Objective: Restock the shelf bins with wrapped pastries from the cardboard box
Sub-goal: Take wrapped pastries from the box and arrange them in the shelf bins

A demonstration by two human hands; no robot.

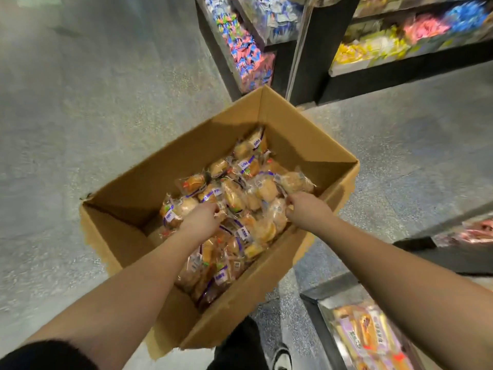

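I see the wrapped pastries [234, 204] piled in the open cardboard box [301, 134] on the floor [80, 116]. My left hand [201, 221] and right hand [306, 208] each pinch a wrapper. Shelf bins [373, 46] stand beyond.

Left hand [201, 218] and right hand [306, 206] reach down, fingers curled.

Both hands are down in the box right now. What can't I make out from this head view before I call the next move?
- Fingertips of left hand and right hand: curled into the wrapped pastries, so what each grips is hidden.
- Wrapper labels: too small and blurred to read.
- Cardboard box bottom: covered by pastries.
- Shelf bin at lower right: cut off by the frame edge.
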